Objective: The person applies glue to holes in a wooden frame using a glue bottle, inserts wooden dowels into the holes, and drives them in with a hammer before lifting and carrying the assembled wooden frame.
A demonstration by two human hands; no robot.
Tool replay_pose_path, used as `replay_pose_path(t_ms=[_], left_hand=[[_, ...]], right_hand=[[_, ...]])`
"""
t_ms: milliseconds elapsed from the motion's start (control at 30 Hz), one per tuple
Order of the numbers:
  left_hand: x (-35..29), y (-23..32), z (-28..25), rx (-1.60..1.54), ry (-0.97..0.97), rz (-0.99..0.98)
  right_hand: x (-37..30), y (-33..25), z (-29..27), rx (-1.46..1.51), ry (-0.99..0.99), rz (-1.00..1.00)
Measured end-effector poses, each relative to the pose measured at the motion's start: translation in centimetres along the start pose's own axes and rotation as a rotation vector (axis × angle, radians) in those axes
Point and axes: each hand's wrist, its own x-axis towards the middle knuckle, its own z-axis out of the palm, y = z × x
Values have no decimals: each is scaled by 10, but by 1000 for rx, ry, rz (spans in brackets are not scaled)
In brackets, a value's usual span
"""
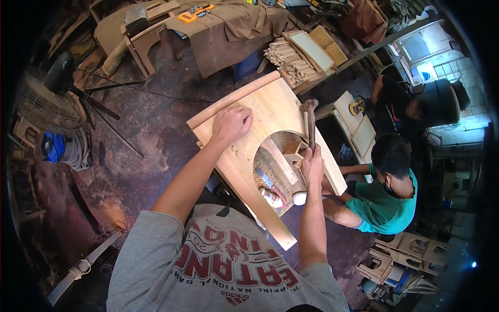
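In the head view, the left hand [231, 123] lies near the middle of the frame, a little to the upper left, on a pale wooden panel [244, 156]; its fingers [243, 115] are bent and slightly spread, pressing on the wood and holding nothing. The right hand [312, 165] is just right of the centre, and its fingers are closed firmly around the wooden handle of a hammer [310, 120], which points toward the top of the frame, with the dark metal head at the far end above the panel. The panel runs diagonally from upper left to lower right, with a raised strip along its upper edge and a round opening [280, 171] in the middle. Through this opening I can see wooden pieces and some small tools, but they are too small to name exactly. At the top of the frame, an orange flat device [195, 13] lies on a brown cloth [234, 31]. To the right of it is a stack of thin wooden sticks [288, 60]. At the left edge stand a fan [44, 101] and a blue machine [54, 147]. On the right side, another person in a green shirt [384, 200] sits low beside the panel.
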Motion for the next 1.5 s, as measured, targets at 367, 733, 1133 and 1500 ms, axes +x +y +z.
replay_pose_path(t_ms=[367,733,1133,1500], left_hand=[[-2,1,-1,0,7,28],[-6,-2,-1,21,36,83],[-8,-1,-2,38,9,90],[-12,-5,-2,29,26,127]], right_hand=[[-13,-18,-14,205,266,-98],[-15,-27,-29,148,156,-21],[-16,-37,-37,188,149,-36],[6,-18,-39,37,-27,-3]])
